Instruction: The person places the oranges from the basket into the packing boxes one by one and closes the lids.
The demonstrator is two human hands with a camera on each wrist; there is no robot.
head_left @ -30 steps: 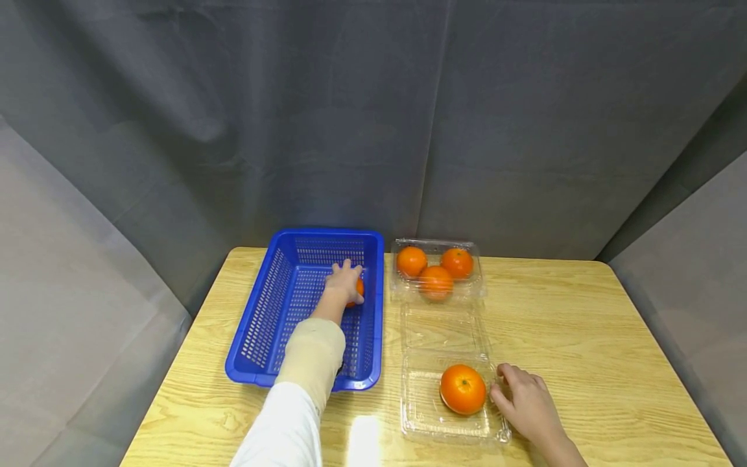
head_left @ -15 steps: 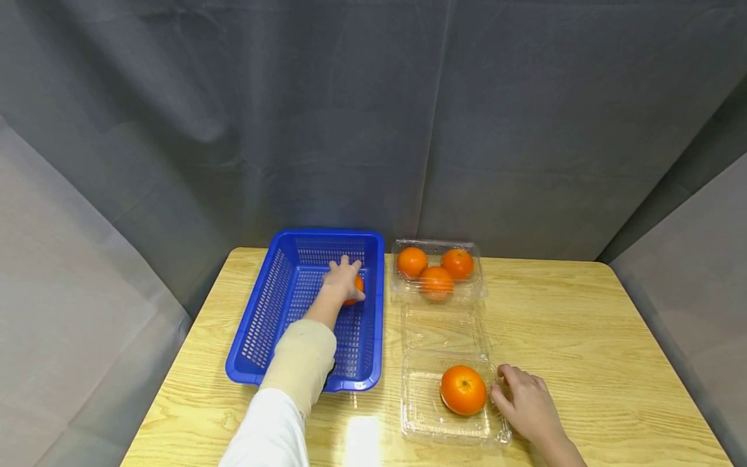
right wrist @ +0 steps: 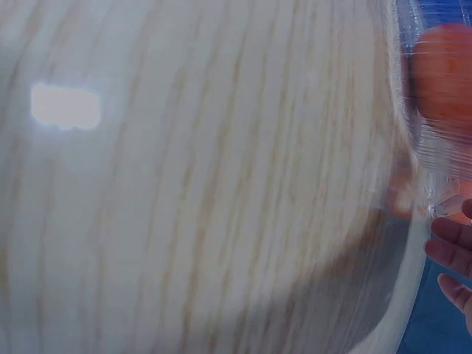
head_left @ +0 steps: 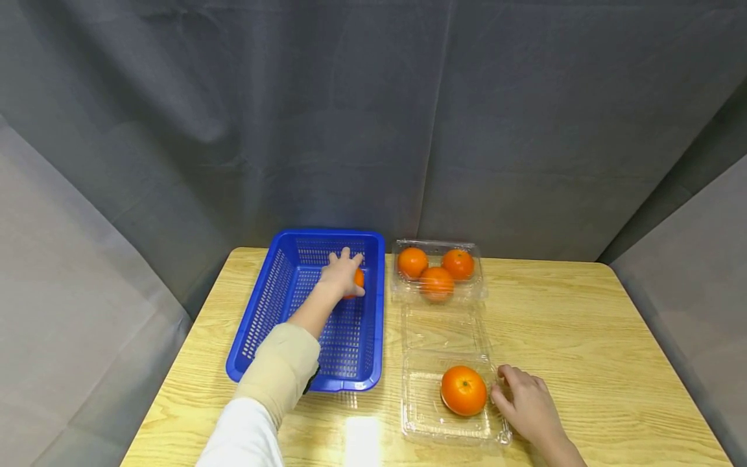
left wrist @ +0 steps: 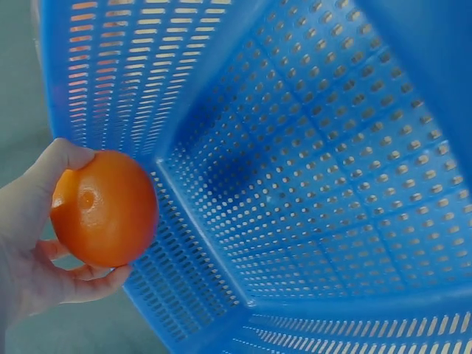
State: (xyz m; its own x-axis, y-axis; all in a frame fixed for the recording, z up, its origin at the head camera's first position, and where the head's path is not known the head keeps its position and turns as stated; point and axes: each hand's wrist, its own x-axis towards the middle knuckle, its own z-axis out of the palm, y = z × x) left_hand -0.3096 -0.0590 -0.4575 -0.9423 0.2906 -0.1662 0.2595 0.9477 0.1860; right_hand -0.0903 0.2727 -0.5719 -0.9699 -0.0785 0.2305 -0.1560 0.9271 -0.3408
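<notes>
My left hand (head_left: 340, 275) reaches into the blue plastic basket (head_left: 246, 311) and grips an orange (left wrist: 110, 210). The left wrist view shows the thumb above the fruit and the fingers curled below it, near the basket's slotted wall. My right hand (head_left: 528, 402) lies beside the right rim of an open clear plastic clamshell (head_left: 420, 415), its fingers loosely bent; whether they touch the rim I cannot tell. One orange (head_left: 463, 390) sits in the near half of that clamshell. In the right wrist view only the fingertips (right wrist: 450, 254) show.
Behind the open clamshell stands another clear container (head_left: 397, 285) with three oranges (head_left: 436, 283) in it. Both rest on a wooden table (head_left: 572, 337), to the right of the basket. A grey curtain (head_left: 327, 117) rises behind the table.
My left hand has moved slightly farther away inside the basket, with the orange shifting a little along. The left forearm has swung to the left. My right hand has stayed put.
</notes>
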